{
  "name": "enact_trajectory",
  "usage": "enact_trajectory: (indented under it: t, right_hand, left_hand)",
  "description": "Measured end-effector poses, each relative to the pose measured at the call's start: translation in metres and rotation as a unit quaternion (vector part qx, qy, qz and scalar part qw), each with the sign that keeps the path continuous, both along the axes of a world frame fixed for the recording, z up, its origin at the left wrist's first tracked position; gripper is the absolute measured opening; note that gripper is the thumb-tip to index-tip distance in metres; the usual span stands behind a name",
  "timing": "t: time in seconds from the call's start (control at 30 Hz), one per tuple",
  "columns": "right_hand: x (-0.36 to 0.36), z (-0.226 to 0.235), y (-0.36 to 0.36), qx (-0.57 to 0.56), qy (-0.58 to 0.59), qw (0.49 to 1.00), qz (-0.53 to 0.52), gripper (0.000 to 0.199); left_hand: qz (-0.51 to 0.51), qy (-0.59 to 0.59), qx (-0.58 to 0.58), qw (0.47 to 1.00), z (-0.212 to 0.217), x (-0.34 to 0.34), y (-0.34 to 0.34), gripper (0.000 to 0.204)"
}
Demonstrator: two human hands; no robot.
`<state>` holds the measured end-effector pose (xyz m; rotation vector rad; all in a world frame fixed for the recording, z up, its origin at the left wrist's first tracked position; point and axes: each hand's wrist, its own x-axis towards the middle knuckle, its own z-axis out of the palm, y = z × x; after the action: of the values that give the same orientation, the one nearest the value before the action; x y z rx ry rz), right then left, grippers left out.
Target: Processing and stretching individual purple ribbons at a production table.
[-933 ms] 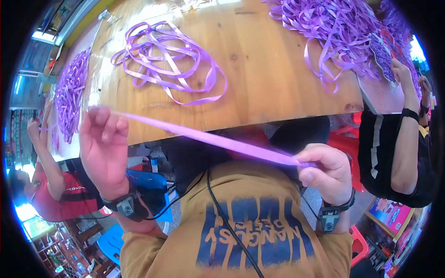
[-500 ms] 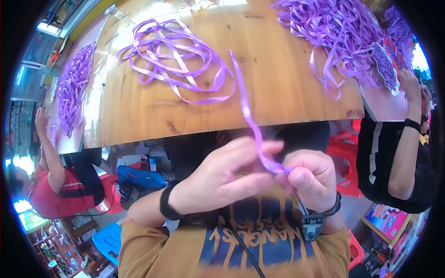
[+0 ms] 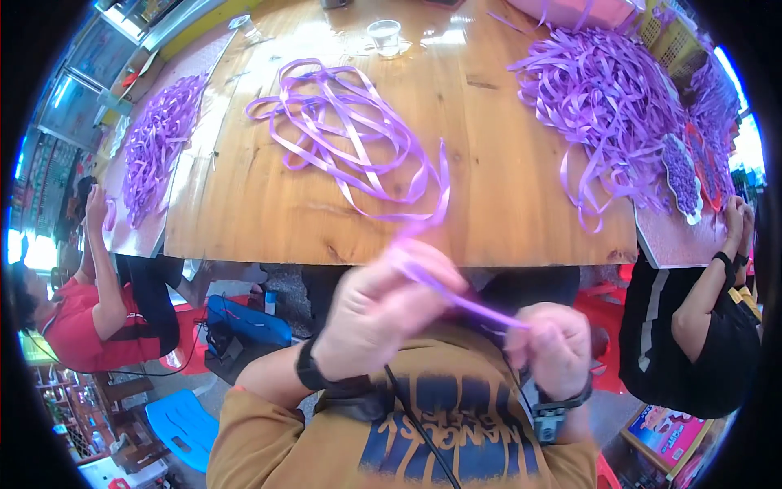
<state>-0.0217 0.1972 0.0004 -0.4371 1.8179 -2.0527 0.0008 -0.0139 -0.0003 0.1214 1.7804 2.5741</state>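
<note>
- Since the earlier frames, both hands are sitting closer together in front of the chest, where at first they were spread wide with the ribbon [image 3: 456,297] stretched flat between them
- Left hand [image 3: 383,314] is blurring with motion, curled over the ribbon with fingers bent; it is gripping or wrapping the strip near its upper end, though the exact hold is too smeared to read
- Right hand [image 3: 550,346] is closing in a pinch on the lower end of the ribbon, fingers folded in
- Ribbon is running as a short purple strip from the left hand down to the right, and another length is rising from the left hand up over the table [image 3: 269,220] edge
- That rising length is joining the loose coil [image 3: 342,130] of purple ribbon lying on the wooden table straight ahead
- A bigger heap [image 3: 603,98] of cut purple strips is lying at the table's far right, well apart from the coil
- A third pile [image 3: 151,143] is resting on a pale sheet at the table's left end
- A clear cup [image 3: 384,34] is standing near the far edge
- A person in red [image 3: 81,326] is sitting at the left, arm raised to the sheet
- Another person in black [image 3: 692,326] is sitting at the right, hand lifted beside a pink board [image 3: 680,244]
- Both wrists are wearing dark bands
</note>
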Motion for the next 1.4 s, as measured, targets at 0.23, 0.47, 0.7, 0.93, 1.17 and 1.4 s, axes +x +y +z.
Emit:
enact_trajectory:
  t: [0.23,0.47,0.7,0.93,1.17,1.4]
  right_hand:
    - [-0.019,-0.022,0.103,-0.032,0.003,0.976,-0.213,0.032]
    - [-0.027,-0.035,0.153,-0.090,0.006,0.892,-0.444,0.030]
    - [-0.023,-0.055,0.181,-0.279,-0.072,0.849,-0.442,0.031]
    - [-0.024,-0.109,0.269,-0.587,-0.176,0.760,-0.215,0.020]
    - [-0.023,-0.090,0.231,-0.501,-0.249,0.764,-0.320,0.028]
    - [-0.022,-0.079,0.220,-0.423,-0.223,0.819,-0.317,0.018]
  left_hand:
    - [0.235,0.110,0.235,0.937,0.026,0.007,-0.106,0.016]
    - [0.297,0.161,0.243,0.909,0.039,0.038,-0.179,0.015]
    - [0.335,0.117,0.207,0.912,0.028,0.017,-0.116,0.020]
    - [0.119,0.191,0.238,0.945,0.018,0.026,-0.106,0.019]
    - [0.110,0.180,0.201,0.957,0.019,0.025,-0.100,0.021]
    - [0.119,0.180,0.198,0.956,0.015,0.033,-0.097,0.029]
